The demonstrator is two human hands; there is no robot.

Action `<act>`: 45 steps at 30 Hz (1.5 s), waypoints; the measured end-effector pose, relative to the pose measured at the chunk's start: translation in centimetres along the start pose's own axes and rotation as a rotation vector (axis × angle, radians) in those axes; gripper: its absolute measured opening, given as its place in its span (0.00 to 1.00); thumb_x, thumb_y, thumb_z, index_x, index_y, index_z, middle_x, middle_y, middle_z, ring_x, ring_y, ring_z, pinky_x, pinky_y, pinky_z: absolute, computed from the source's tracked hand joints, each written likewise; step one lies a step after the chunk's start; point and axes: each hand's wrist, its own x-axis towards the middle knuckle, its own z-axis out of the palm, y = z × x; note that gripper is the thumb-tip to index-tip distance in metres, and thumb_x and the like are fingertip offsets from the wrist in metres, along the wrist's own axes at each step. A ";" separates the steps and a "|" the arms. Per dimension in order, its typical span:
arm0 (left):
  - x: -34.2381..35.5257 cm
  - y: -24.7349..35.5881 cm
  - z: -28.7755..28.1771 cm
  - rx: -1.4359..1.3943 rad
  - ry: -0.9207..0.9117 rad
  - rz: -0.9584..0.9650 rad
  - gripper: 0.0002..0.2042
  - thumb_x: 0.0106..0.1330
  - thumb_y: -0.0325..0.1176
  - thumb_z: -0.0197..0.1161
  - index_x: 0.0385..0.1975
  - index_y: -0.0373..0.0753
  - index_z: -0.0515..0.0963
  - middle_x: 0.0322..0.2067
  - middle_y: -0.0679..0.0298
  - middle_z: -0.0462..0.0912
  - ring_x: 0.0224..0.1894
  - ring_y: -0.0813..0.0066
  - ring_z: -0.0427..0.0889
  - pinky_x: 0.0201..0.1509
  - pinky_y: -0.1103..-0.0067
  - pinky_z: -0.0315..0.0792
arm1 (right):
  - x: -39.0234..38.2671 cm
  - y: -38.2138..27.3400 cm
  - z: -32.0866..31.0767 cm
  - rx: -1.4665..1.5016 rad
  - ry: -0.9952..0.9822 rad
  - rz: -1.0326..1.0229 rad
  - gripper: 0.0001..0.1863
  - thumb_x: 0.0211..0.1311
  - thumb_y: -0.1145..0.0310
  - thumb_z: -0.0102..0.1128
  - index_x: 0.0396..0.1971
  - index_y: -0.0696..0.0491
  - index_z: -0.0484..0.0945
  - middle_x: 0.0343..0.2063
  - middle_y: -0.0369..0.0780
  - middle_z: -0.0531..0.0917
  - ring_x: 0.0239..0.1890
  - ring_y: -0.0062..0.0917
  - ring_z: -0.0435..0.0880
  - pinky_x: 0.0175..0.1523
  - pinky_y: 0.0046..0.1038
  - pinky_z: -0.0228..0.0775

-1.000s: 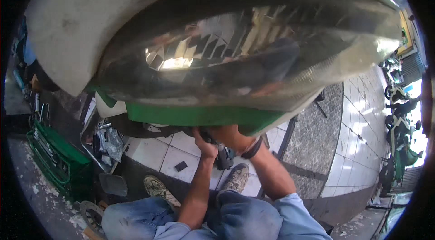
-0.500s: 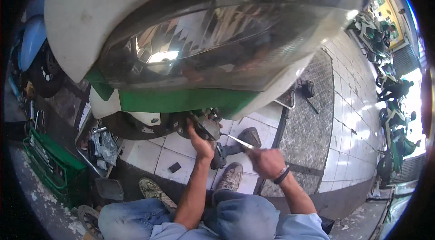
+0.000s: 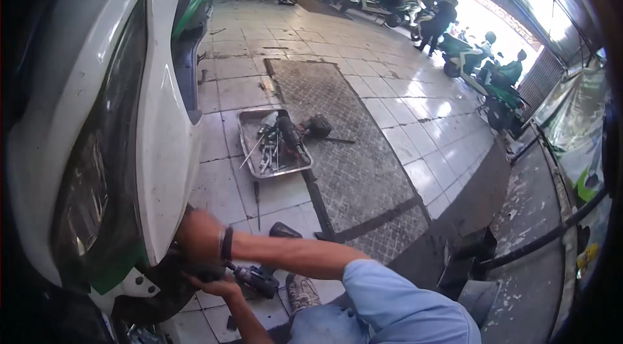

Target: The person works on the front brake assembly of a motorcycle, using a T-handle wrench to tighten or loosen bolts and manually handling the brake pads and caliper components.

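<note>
My left hand [image 3: 217,285] is low beside the scooter's front wheel [image 3: 159,289], its fingers curled around a dark metal part [image 3: 206,272] that is mostly hidden. Just above it, my right hand [image 3: 201,237] reaches in under the white and green front fairing [image 3: 165,169]. Motion smears that hand and the bodywork covers its fingertips, so I cannot see what it holds. A dark cordless power driver [image 3: 256,280] lies on the tiles, close to my left wrist and my shoe [image 3: 302,292].
A metal tray [image 3: 276,174] of tools sits on the tiles, with a screwdriver [image 3: 257,204] in front of it. Beyond lies a textured metal plate [image 3: 350,169] set in the floor. Parked scooters [image 3: 464,61] and people stand farther back. A black pipe [image 3: 545,230] runs along the right.
My view has swung to the right, bringing the tool tray into sight. My right hand, with a silver shaft tool before, has moved in beneath the fairing; that tool no longer shows.
</note>
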 end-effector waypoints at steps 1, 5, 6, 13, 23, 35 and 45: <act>0.0 0.3 0.2 0.025 -0.012 0.034 0.36 0.80 0.59 0.40 0.79 0.42 0.51 0.75 0.49 0.57 0.74 0.51 0.63 0.78 0.59 0.58 | -0.2 -0.6 -0.4 0.028 0.014 0.078 0.17 0.51 0.64 0.64 0.38 0.61 0.82 0.26 0.54 0.85 0.31 0.48 0.88 0.37 0.43 0.81; 0.4 0.4 -0.5 0.041 -0.101 0.072 0.35 0.80 0.56 0.43 0.78 0.40 0.51 0.72 0.48 0.61 0.72 0.52 0.64 0.76 0.62 0.60 | -2.1 -4.8 0.6 0.131 0.160 -0.084 0.27 0.54 0.62 0.63 0.51 0.63 0.75 0.35 0.56 0.86 0.31 0.47 0.87 0.38 0.43 0.81; 0.4 0.1 -1.0 0.067 -0.100 0.069 0.35 0.80 0.56 0.43 0.78 0.40 0.52 0.72 0.48 0.62 0.71 0.52 0.66 0.75 0.62 0.61 | -2.9 -5.7 1.0 0.165 0.179 -0.140 0.26 0.55 0.62 0.63 0.51 0.63 0.75 0.36 0.56 0.86 0.31 0.47 0.87 0.38 0.43 0.80; 0.7 -0.9 -2.1 0.289 -0.132 0.158 0.34 0.78 0.56 0.43 0.75 0.38 0.60 0.68 0.51 0.69 0.63 0.53 0.74 0.66 0.62 0.72 | -16.2 -3.5 0.0 0.199 -0.280 -0.181 0.12 0.66 0.57 0.61 0.30 0.51 0.82 0.27 0.40 0.83 0.27 0.37 0.83 0.29 0.39 0.74; 2.6 -4.4 -4.1 0.092 -0.106 0.123 0.30 0.81 0.52 0.43 0.73 0.34 0.62 0.71 0.56 0.64 0.70 0.61 0.66 0.76 0.67 0.58 | -14.4 4.3 2.6 0.661 -0.167 0.845 0.30 0.78 0.46 0.48 0.35 0.57 0.89 0.22 0.46 0.86 0.25 0.40 0.85 0.34 0.40 0.78; 2.4 -4.9 -5.4 0.060 -0.216 -0.180 0.26 0.83 0.48 0.44 0.67 0.32 0.69 0.58 0.59 0.77 0.58 0.67 0.74 0.66 0.71 0.67 | -3.1 -4.0 -0.5 -0.138 0.166 -0.260 0.05 0.60 0.67 0.62 0.31 0.51 0.83 0.26 0.42 0.83 0.22 0.40 0.81 0.26 0.40 0.72; 0.9 -0.9 -2.8 0.438 -0.288 0.001 0.29 0.84 0.49 0.41 0.71 0.28 0.63 0.68 0.50 0.69 0.70 0.62 0.65 0.77 0.70 0.54 | -17.9 3.3 1.6 0.214 -0.356 0.652 0.12 0.65 0.69 0.54 0.38 0.59 0.83 0.27 0.54 0.84 0.29 0.50 0.84 0.38 0.45 0.75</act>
